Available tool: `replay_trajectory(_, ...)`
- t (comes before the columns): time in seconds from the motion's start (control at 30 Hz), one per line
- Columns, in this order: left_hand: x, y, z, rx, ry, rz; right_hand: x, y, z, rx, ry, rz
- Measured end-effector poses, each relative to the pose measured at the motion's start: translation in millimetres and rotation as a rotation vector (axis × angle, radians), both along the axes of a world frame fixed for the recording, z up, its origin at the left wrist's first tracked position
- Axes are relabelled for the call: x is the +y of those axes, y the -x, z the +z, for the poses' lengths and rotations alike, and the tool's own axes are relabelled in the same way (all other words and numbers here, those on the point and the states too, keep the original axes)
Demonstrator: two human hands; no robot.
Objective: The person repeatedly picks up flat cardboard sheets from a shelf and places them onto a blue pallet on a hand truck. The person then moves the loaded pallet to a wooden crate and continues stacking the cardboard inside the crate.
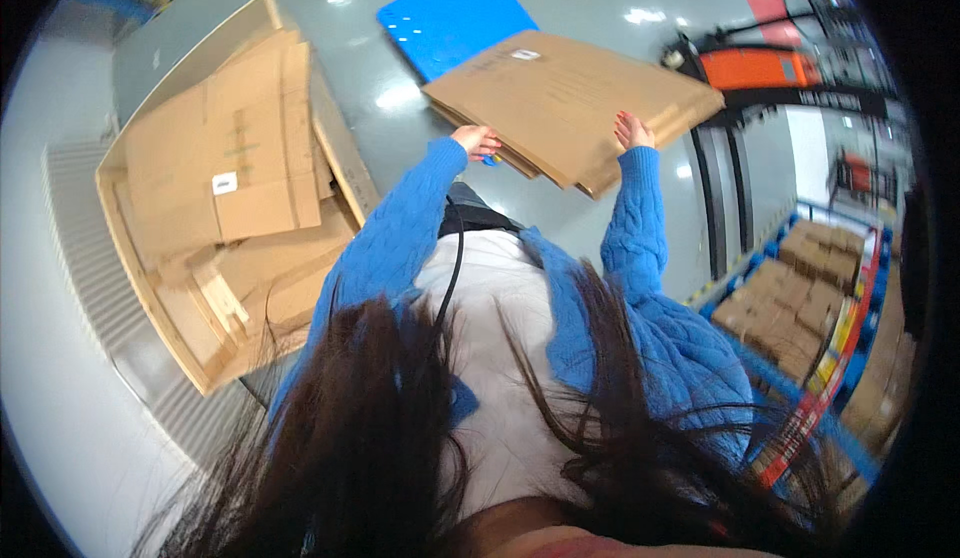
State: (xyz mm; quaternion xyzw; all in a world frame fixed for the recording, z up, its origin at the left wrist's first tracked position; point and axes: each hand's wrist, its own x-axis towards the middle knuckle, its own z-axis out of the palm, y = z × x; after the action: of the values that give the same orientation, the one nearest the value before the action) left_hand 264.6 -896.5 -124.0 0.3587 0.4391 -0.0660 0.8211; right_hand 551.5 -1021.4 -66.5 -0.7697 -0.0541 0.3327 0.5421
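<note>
Flattened cardboard boxes (570, 97) lie in a stack before me, partly over a blue plastic platform (457, 18). The top piece bears a white label and printing. At the stack's near left edge is my left hand (478, 142), its fingers pointing towards the cardboard; whether they grip it is hard to tell. My right hand (634, 131) is by the near right side, fingers extended and spread, overlapping the cardboard in view. Just beneath my left hand shows a small blue and yellow part (490, 160), mostly hidden.
An open wooden crate (154, 310) on my left holds more flattened cardboard (217, 145). To the right stands an orange and black forklift-type truck (754, 69) with two dark forks (709, 205). Blue racking (832, 438) with cardboard boxes (780, 318) is at the lower right.
</note>
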Motion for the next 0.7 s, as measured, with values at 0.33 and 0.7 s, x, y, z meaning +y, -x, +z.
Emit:
replay_trajectory(0.33,-87,-63,-13,0.002,0.037,-0.476,-57,11,7,0.330,-0.138,-0.361)
replay_trajectory(0.7,-92,-82,-7,0.104,0.528,0.062,-47,-10,5,0.303,0.050,-0.169)
